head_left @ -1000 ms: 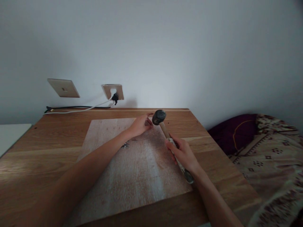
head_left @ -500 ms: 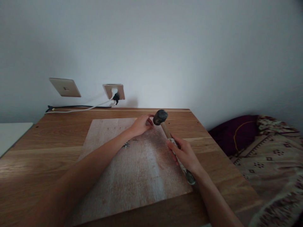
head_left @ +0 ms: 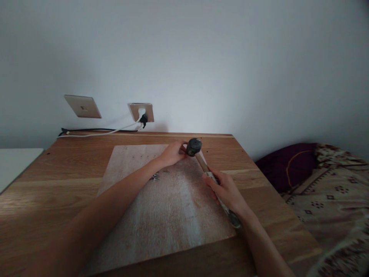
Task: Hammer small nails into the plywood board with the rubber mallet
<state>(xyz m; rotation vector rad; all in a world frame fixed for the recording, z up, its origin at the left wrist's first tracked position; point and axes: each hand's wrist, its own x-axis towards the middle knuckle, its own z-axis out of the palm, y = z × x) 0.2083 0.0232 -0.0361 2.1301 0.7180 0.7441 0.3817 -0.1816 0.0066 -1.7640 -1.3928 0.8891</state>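
Observation:
My right hand (head_left: pixel 226 189) is wrapped around the worn handle of a hammer (head_left: pixel 194 147) with a dark, blunt head. That head hangs right beside the fingertips of my left hand (head_left: pixel 173 152). My left fingers are pinched together close above the far right part of a pale wooden board (head_left: pixel 161 215); what they hold is too small and hidden to make out. Several loose nails (head_left: pixel 155 177) lie on the board near my left forearm, with a single nail (head_left: pixel 166 172) just right of them. A row of small dark dots (head_left: pixel 140 156) runs along the board's far edge.
The board lies on a wooden table (head_left: pixel 259 215) against a white wall. Behind, a socket (head_left: pixel 150 112) holds plugs with white and black cables (head_left: pixel 100 133). A second wall plate (head_left: pixel 83 107) is to its left. Patterned bedding (head_left: pixel 328 192) and a purple cushion (head_left: pixel 291 163) lie at right.
The hammer head has dropped slightly and sits closer to my left fingertips. My left hand stays in about the same place, and the view has shifted a little.

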